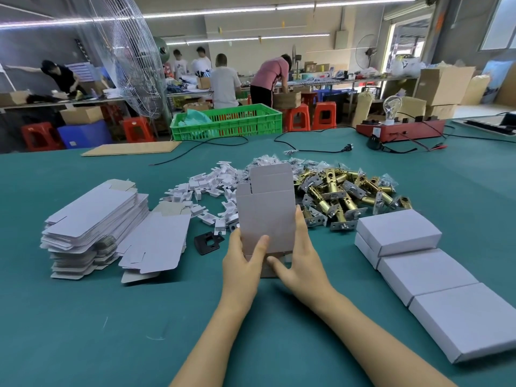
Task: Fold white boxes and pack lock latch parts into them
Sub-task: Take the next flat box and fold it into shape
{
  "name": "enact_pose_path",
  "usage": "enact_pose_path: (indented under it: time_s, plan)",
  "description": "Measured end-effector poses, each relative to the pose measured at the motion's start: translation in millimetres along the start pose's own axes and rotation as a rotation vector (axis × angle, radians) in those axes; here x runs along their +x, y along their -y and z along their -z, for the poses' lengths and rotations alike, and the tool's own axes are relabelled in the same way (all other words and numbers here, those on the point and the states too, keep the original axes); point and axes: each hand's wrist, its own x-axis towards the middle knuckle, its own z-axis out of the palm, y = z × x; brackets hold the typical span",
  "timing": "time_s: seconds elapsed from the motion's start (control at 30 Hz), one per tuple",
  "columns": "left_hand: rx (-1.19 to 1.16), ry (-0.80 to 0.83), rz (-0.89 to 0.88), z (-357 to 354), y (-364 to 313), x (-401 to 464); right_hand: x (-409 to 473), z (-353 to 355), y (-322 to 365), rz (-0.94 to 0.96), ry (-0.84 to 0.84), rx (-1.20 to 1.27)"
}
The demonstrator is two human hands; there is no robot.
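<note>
Both hands, the left hand (242, 256) and right hand (300, 258), hold the white box (266, 210) upright (bottom flaps still loose), so tuck those flaps in square and snug.

This is a factory packing floor, a workshop for assembly and boxing; a broad green-covered worktable (83, 317) fills the lower frame, heaped at the centre with brass latch parts (346, 191) and at the left with a stack of flat white box blanks (92, 219). In the upper part of the frame, several people (223, 79) bend over long benches; cardboard cartons (444, 82), a green plastic crate (231, 121), red stools (298, 117) and a large standing fan (131, 57) surround them; strip lights (231, 13) run overhead.
</note>
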Motion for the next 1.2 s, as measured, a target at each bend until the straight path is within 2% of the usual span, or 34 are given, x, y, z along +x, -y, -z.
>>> enact_pose_path:
  time_s: [0.27, 0.67, 0.97, 1.1, 1.2]
  plan:
    - [-0.100, 0.013, 0.061, 0.0, -0.5, 3.9, 5.0, 2.1, -3.3, -0.085, -0.022, 0.203]
    - [-0.282, 0.002, 0.072, 6.1, -1.8, 6.9, 2.0, 5.4, 3.4, 0.063, 0.110, -0.114]
    - [-0.249, 0.051, 0.052, 5.4, -7.8, 7.8, -0.1, 7.0, 8.7, 0.107, 0.131, -0.202]
    - [-0.277, 0.083, 0.064, 7.3, -7.8, 9.7, 1.5, 8.4, 7.6, 0.084, 0.173, -0.078]
    - [-0.334, 0.088, 0.110, 11.8, -8.9, 10.8, 1.7, 11.1, 8.5, -0.028, 0.179, 0.283]
